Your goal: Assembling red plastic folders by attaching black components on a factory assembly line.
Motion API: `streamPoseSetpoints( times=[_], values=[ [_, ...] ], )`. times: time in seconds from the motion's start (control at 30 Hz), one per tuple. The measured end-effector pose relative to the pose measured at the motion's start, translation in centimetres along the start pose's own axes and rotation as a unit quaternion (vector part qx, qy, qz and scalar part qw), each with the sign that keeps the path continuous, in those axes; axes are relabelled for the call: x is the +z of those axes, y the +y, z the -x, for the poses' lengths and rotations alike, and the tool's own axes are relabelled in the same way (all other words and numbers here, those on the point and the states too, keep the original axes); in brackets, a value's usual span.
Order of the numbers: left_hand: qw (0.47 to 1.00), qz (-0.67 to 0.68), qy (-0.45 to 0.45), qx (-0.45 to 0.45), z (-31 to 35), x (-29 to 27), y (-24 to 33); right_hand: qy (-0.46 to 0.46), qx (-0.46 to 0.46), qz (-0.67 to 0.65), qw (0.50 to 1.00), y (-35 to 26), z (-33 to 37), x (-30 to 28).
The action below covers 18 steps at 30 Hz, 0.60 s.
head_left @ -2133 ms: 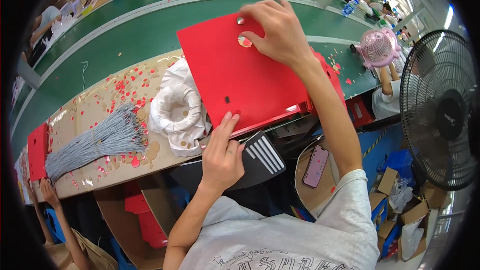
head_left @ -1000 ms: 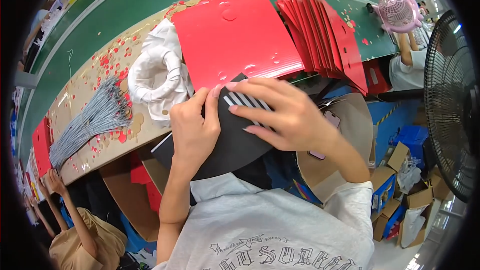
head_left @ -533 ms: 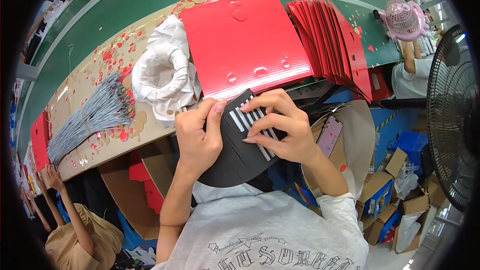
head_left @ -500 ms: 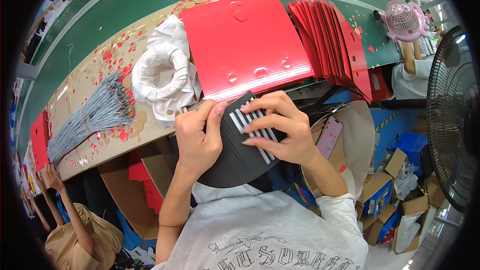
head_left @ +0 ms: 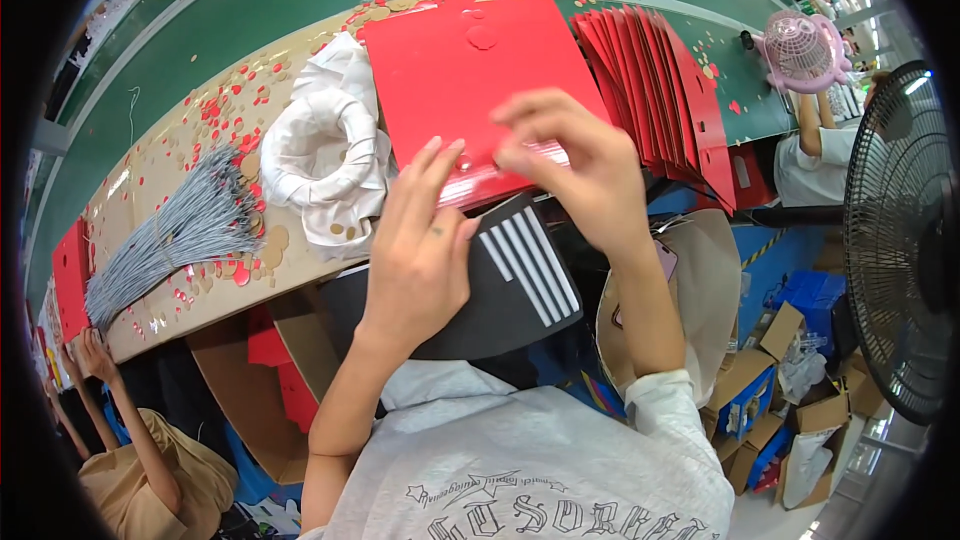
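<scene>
A red cardboard sheet (head_left: 440, 70) with round and slotted cut marks lies flat before me on the table. My left hand (head_left: 418, 240) reaches over its near edge, fingers stretched and held close together near the surface. My right hand (head_left: 580, 165) hovers over the sheet's near right part, its fingertips smeared by motion; whether anything small is between them I cannot tell. Below both hands is a black pad (head_left: 450, 325) bearing a row of white strips (head_left: 535, 275). The left wrist and palm partly hide the pad, and neither hand grips it.
A white cloth ring (head_left: 322, 145) and a bundle of grey cords (head_left: 180, 230) lie on the left, among red and tan discs. Folded red cardboard pieces (head_left: 650, 90) stand on the right. A large black fan (head_left: 900, 240), a pink fan (head_left: 800, 48) and open cartons (head_left: 770, 380) are farther right.
Both hands have left the striped pad and moved up over the red sheet. My left fingers have straightened from a pinch at the pad's edge. The pad now lies lower and turned.
</scene>
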<state>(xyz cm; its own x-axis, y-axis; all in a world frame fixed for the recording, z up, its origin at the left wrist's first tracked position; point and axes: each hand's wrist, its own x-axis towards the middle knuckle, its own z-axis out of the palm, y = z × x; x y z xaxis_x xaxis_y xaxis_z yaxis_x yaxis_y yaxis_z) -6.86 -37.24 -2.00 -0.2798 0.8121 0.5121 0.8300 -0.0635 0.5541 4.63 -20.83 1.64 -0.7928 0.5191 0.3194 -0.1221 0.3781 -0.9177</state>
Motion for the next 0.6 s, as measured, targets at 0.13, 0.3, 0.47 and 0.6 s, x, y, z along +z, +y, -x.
streamPoseSetpoints(
  times=[0.13,0.3,0.47,0.6],
  values=[
    [0.998,-0.048,-0.042,-0.022,0.7,2.1,-0.1,-0.091,0.036,0.093,0.991,3.9,-4.5,0.7],
    [0.999,-0.026,-0.030,-0.029,0.9,1.8,-0.3,-0.119,0.006,0.157,0.980,4.8,-5.5,1.6],
    [0.999,-0.030,-0.032,-0.019,1.2,1.8,-0.5,-0.098,-0.026,0.215,0.971,5.0,-5.0,2.2],
    [0.998,-0.051,-0.038,-0.002,1.1,2.0,-0.6,-0.006,-0.039,0.225,0.974,4.8,-4.8,2.1]
  ],
)
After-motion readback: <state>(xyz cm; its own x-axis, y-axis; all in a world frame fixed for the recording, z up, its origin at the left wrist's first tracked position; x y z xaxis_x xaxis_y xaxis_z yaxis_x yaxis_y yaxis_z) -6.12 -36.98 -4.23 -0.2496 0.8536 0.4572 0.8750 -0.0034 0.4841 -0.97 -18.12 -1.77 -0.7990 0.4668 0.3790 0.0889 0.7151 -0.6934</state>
